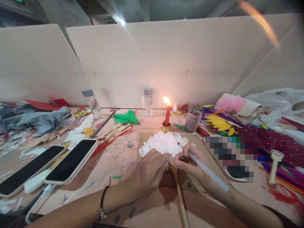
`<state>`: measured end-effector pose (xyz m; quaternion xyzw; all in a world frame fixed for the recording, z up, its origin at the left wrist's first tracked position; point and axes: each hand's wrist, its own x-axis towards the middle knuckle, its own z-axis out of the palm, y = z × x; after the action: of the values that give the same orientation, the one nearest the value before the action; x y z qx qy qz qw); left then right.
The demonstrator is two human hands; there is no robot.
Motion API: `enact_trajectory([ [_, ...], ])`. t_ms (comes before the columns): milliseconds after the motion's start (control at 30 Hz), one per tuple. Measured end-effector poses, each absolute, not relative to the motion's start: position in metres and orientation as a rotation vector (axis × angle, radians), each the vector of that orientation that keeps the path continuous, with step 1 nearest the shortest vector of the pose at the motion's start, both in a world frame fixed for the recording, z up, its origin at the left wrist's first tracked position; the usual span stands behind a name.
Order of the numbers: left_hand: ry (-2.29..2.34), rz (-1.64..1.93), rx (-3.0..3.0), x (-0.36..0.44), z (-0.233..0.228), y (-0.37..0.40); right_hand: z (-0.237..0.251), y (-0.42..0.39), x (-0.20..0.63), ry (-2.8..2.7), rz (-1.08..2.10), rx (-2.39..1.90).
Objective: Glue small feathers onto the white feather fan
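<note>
A white feather fan [163,142] with dark specks lies on a sheet of brown cardboard [201,144], its wooden handle [180,199] pointing toward me. My left hand [150,167] rests over the left of the fan, its fingers closed at the base where feathers meet handle. Close beside it, the fingertips of my right hand [196,160] pinch at the same base; what lies between them is hard to make out. A translucent, pen-like stick [209,172] with a dark tip is tucked between that hand's fingers, slanting back over the wrist.
Just behind the fan burns a red candle [167,114] in a gold holder [165,127]. Phones [72,161] lie left; a blurred-out phone [237,174] lies right. Green feather pieces [127,117], a clear bottle [148,103], a jar [192,118] and yellow feathers [219,122] stand or lie around.
</note>
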<state>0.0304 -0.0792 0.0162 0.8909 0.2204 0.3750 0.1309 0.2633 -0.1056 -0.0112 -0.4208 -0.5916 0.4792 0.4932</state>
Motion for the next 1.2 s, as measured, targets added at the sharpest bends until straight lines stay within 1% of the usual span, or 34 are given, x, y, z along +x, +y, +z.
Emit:
enact_trajectory([
  [233, 0.628, 1.090, 2.656, 0.031, 0.003, -0.073, 0.003, -0.113, 0.260, -1.387, 1.278, -0.996],
  [400, 0.484, 1.170, 2.737, 0.031, 0.001, -0.071, 0.002, -0.113, 0.256, -1.354, 1.292, -0.911],
  [633, 0.490, 1.122, 2.774, 0.030, 0.003, -0.073, -0.001, -0.114, 0.254, -1.329, 1.367, -0.885],
  [1200, 0.534, 1.061, 2.923, 0.026, 0.018, -0.079, -0.012, -0.111, 0.254, -1.338, 1.301, -0.984],
])
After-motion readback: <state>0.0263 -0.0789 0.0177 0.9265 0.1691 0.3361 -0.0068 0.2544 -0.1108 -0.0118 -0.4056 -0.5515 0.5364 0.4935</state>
